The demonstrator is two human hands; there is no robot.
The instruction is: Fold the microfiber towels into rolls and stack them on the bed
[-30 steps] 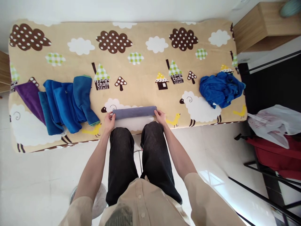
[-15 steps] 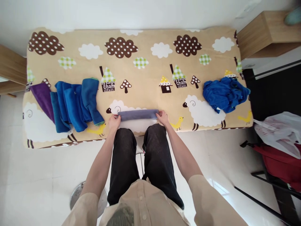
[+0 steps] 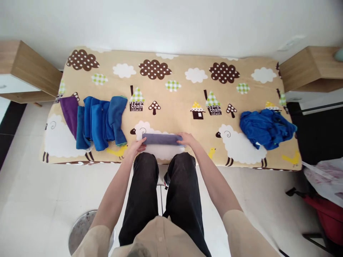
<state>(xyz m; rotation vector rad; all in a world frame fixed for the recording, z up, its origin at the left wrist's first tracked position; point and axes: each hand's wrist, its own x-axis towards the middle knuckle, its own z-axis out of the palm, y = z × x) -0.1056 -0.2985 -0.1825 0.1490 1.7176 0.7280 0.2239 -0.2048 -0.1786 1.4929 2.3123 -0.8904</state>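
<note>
A grey-blue towel (image 3: 161,139), folded into a narrow long strip, lies near the front edge of the bed (image 3: 187,92) with its cartoon sheep cover. My left hand (image 3: 138,145) grips the strip's left end and my right hand (image 3: 187,139) grips its right end, fingers laid over the cloth. My knees in dark trousers are just below the strip.
A row of folded blue towels (image 3: 100,121) and a purple one (image 3: 69,110) lies at the left of the bed. A crumpled blue pile (image 3: 266,128) sits at the right. Wooden cabinets (image 3: 29,71) flank the bed. A metal stool (image 3: 80,228) stands on the floor.
The towel strip has become narrower and my hands have shifted inward over its ends. The camera has tilted up, showing more wall and the left cabinet.
</note>
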